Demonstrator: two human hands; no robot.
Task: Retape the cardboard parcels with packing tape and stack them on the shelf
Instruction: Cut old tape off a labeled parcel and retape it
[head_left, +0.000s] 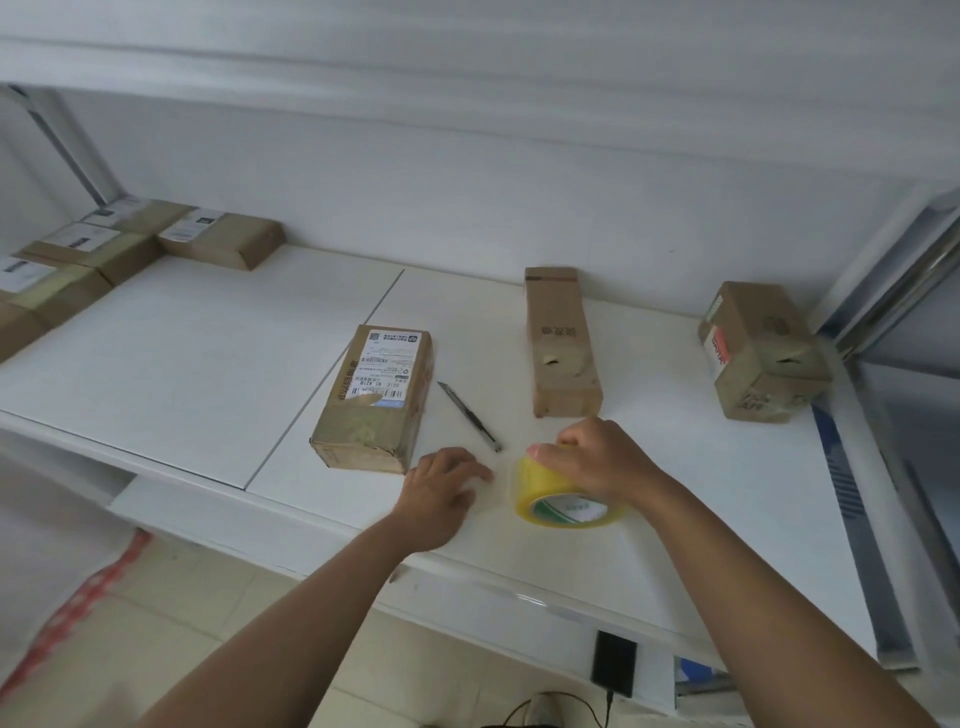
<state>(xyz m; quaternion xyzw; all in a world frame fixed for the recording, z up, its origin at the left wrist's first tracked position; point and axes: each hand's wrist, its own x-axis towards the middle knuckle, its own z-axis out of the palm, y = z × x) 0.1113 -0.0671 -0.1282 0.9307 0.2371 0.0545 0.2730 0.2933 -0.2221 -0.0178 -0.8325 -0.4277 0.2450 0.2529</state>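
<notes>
White shelving formed the work surface – a broad white shelf backed by a plain wall. All positions below were referenced to the tape roll, which stood on edge near the front lip of the shelf.

The right hand gripped the tape roll from above, fingers curled over its rim. The left hand lay just left of the roll, fingers loosely extended toward it and apparently holding nothing; a pulled tape end could not be confirmed.

A labelled parcel sat left of and behind the roll. A utility knife lay between that parcel and the roll. A tall parcel stood directly behind the roll, and a third parcel well to its right. Stacked parcels occupied the far left.

Probable faults – the loose tape end could re-adhere to the roll or fold on itself if peeled unevenly; the left hand, working beside the knife, could catch the knife's tip.
</notes>
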